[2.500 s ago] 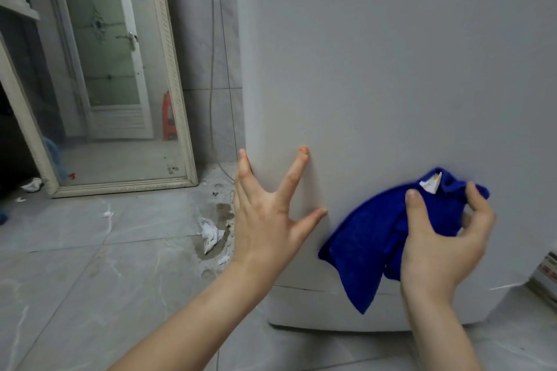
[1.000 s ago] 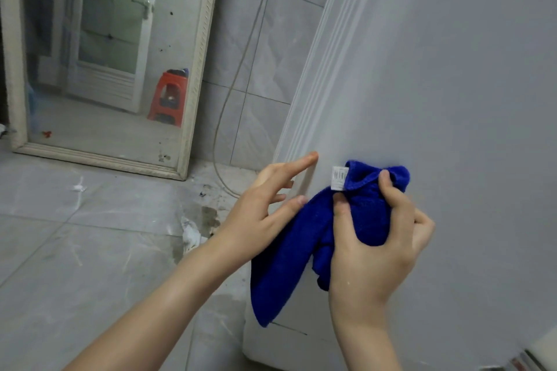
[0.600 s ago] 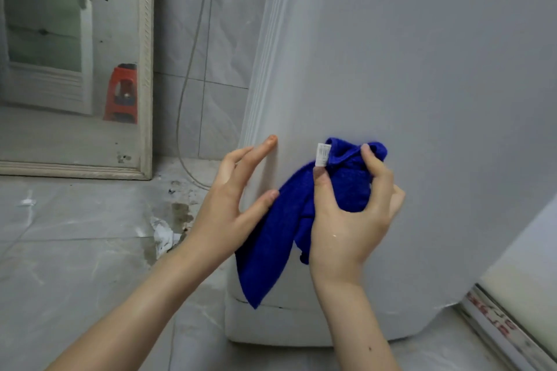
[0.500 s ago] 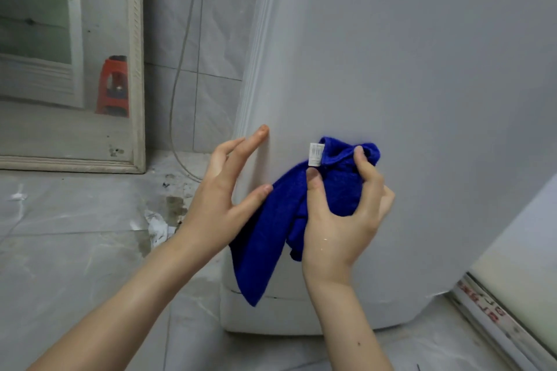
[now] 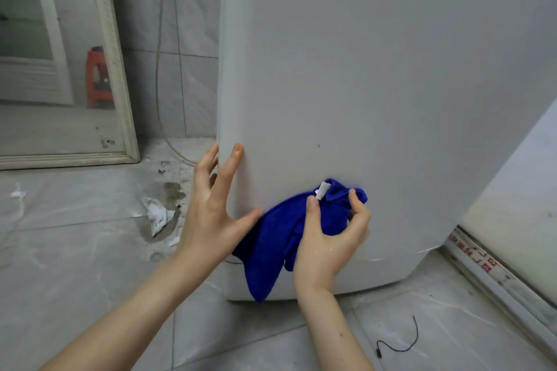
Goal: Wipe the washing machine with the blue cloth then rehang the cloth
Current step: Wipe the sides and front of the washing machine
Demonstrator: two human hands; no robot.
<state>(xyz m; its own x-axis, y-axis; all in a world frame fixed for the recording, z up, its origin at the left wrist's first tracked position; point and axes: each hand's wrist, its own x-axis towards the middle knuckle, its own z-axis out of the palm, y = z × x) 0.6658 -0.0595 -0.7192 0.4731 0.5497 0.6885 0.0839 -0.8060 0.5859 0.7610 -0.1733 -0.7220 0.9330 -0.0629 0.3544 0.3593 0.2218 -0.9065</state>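
Observation:
The white washing machine (image 5: pixel 376 69) fills the upper right of the head view, seen from low down by its side panel. My right hand (image 5: pixel 328 238) grips a bunched blue cloth (image 5: pixel 271 235) with a small white tag and holds it against the lower part of the panel; a loose end of the cloth hangs toward the machine's base. My left hand (image 5: pixel 211 208) rests with spread, straight fingers on the machine's left corner edge, its thumb touching the cloth.
A framed mirror (image 5: pixel 60 69) leans on the tiled wall at left, reflecting a door and a red stool. Crumpled white paper (image 5: pixel 156 215) and a stain lie on the grey tile floor. A thin black wire (image 5: pixel 398 340) lies lower right beside a door track (image 5: pixel 497 274). A hose (image 5: pixel 159 69) hangs down the wall.
My right hand has carried the cloth lower down the panel, toward the base. My left hand has stayed spread at the corner edge. The view has shifted slightly.

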